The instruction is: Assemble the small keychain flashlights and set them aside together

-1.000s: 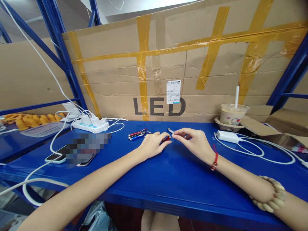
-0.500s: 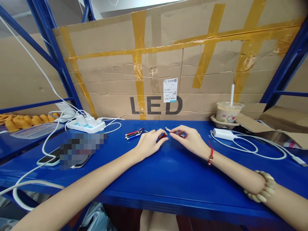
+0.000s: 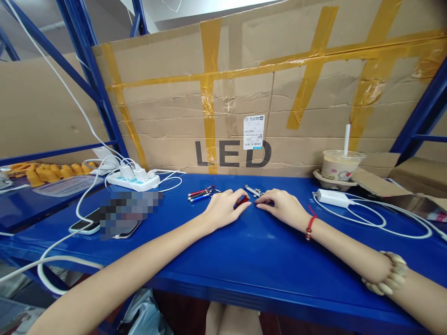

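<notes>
Below the black LED lettering (image 3: 229, 154), the left hand (image 3: 223, 208) pinches a shiny red metallic tube (image 3: 241, 201), likely light, stiff, slippery, best held mid-barrel. The right hand (image 3: 285, 207) curls nearly closed, its hold unclear.

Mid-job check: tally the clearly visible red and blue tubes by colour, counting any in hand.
Red: 2, the held red tube in the left hand and the loose red tube
Blue: 1, the blue tube
Total: 3
</notes>
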Tool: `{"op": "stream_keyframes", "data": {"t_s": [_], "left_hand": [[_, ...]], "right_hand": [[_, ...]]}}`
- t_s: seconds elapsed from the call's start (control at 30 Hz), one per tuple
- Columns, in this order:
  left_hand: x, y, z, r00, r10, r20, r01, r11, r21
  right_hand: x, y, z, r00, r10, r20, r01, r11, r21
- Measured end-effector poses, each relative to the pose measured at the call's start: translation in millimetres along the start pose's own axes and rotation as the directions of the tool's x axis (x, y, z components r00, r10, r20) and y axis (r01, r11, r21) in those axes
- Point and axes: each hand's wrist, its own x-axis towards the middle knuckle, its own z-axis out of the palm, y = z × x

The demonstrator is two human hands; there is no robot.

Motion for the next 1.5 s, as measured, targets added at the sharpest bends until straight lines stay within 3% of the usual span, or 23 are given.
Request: {"op": "stream_keyframes", "data": {"t_s": [0.1,0.2,0.4,0.83,1.17,1.5], "left_hand": [[0,-1,0.2,1.000,0.015,0.000,-0.015,1.000,0.011],[0,-2,0.7,1.000,0.022,0.003,-0.022,0.999,0.024],[1,-2,3.1,0.999,0.045,-0.016,-0.043,0.995,0.088],[0,-3,2.0,0.999,0.041,-0.010,-0.039,0.993,0.113],[1,-7,2.8,0.991,0.123,-0.046,-0.115,0.983,0.142],[2,-6,1.1,0.975,0.218,-0.040,-0.213,0.972,0.101]], "right_hand": [[-1,-4,-2,0.994,0.106,0.024,-0.108,0.988,0.108],[-1,-6,-1,0.991,0.133,0.032,-0.136,0.977,0.167],[-1,-4,2,0.994,0.073,-0.079,-0.057,0.980,0.191],[-1,-7,2,0.972,0.087,-0.218,-0.021,0.956,0.291],[-3,-17,-3,0.926,0.058,-0.373,0.145,0.858,0.494],[-3,-17,-3,0.928,-0.024,-0.372,0.221,0.840,0.496]]}}
